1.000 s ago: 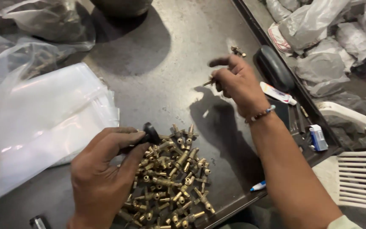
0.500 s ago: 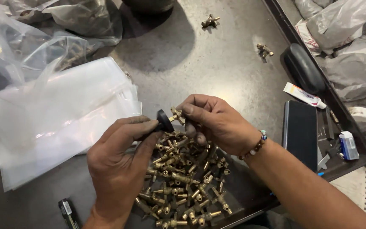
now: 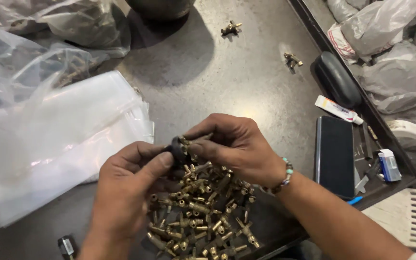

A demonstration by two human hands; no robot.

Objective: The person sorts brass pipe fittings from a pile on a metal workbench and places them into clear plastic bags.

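Where a second ago the right hand (image 3: 234, 147) was stretched out far up the desk (image 3: 246, 77), pinching a brass piece well away from the pile, it has since come back and now meets the left hand (image 3: 131, 185) right above the heap. Between them sits a small black cap-like part (image 3: 178, 150), gripped by the left thumb and forefinger, while the right fingers close on a brass fitting (image 3: 188, 143) pressed up against it; the two parts touch, and from here it looks like one is being joined to the other, though I cannot see how far it has gone in. Just beneath the hands lies the pile of brass fittings (image 3: 201, 216), loose and tangled. Two stray brass pieces (image 3: 230, 28) rest far up the desk, apart from each other, one of them near where the right hand had been. Left of the hands lie clear plastic bags (image 3: 58, 135), flat and crumpled. To the right a dark phone (image 3: 334, 156) lies face-down, with a small white tube (image 3: 337, 109) just beyond it and a black oval case (image 3: 337, 85) further back.
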